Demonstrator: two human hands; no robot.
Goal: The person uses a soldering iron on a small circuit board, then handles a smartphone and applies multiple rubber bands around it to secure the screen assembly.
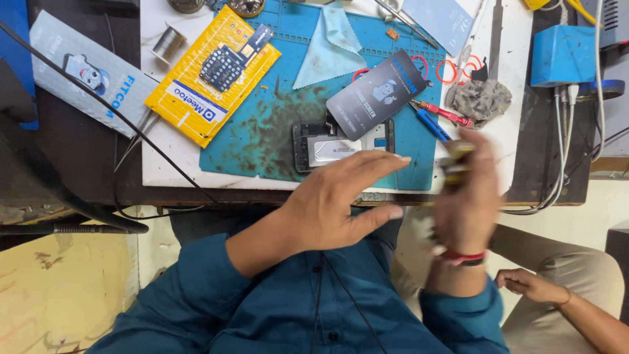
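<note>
A white-topped workbench [157, 167] stands on a dark desk [72, 157] over a scuffed yellowish floor [59, 288].

The right hand [466, 196] is raised upright over the near edge of the surface and closes around a small dark and yellowish object [455, 164]; motion blur hides what kind of object it is. The left hand [337, 200] is open with flat fingers, just beside it. An opened phone [341, 145], showing its silver inner plate, lies flat on the blue mat [262, 137] behind the hands.
</note>
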